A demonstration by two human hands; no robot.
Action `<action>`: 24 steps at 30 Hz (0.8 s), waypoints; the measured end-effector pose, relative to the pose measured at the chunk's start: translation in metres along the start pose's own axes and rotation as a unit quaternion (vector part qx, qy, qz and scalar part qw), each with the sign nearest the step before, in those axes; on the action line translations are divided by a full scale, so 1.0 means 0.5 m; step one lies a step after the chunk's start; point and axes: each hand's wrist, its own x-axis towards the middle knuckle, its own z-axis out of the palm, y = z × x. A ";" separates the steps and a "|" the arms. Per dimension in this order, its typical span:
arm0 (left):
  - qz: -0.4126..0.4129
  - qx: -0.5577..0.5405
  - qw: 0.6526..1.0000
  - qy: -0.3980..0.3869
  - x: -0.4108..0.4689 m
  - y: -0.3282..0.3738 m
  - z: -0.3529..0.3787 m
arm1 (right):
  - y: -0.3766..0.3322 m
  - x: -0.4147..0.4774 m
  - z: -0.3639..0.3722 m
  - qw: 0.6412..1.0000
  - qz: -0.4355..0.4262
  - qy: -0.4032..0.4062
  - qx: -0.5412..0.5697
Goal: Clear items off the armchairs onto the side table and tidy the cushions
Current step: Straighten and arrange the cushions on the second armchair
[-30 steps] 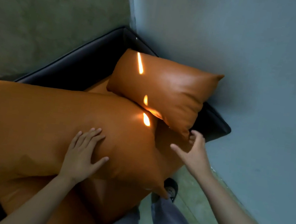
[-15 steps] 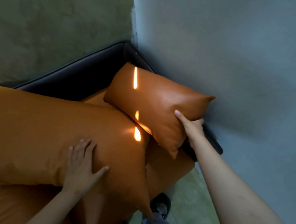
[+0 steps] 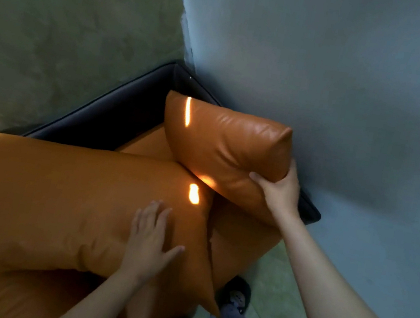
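the right hand (image 3: 280, 191) now grips the small, plump orange leather cushion (image 3: 222, 144) at its right-hand edge, thumb across the front face and the fingers wrapped out of sight behind. a second ago this hand hung open in the air below the cushion's corner; half a second ago it had only reached the edge. the cushion leans in the back corner of the dark, black-framed armchair (image 3: 117, 112), close against the grey-blue wall (image 3: 348, 98), its lower edge overlapping the large flat orange leather cushion (image 3: 60, 204). that big one lies across the seat, sticking out past the front. the left hand (image 3: 147, 242) stays flat on it, fingers straight and spread a little, pressing rather than holding.

the grasp suggests the tidying has moved from reaching to handling: the small cushion looks ready to be lifted or turned so it sits square, while the left hand steadies the large one. no loose items show on this chair, and the side table is not in view, so the clearing part cannot be judged.
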 end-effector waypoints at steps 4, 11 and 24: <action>0.237 0.048 0.966 -0.095 0.004 0.064 0.050 | 0.032 -0.022 -0.054 0.999 -0.013 -0.031 -0.020; 0.297 0.156 0.896 -0.292 0.060 0.104 0.123 | 0.071 -0.032 -0.046 0.999 0.004 -0.033 -0.023; 0.332 0.213 0.901 -0.178 0.023 0.076 0.135 | 0.154 -0.052 -0.026 0.999 0.012 0.005 0.041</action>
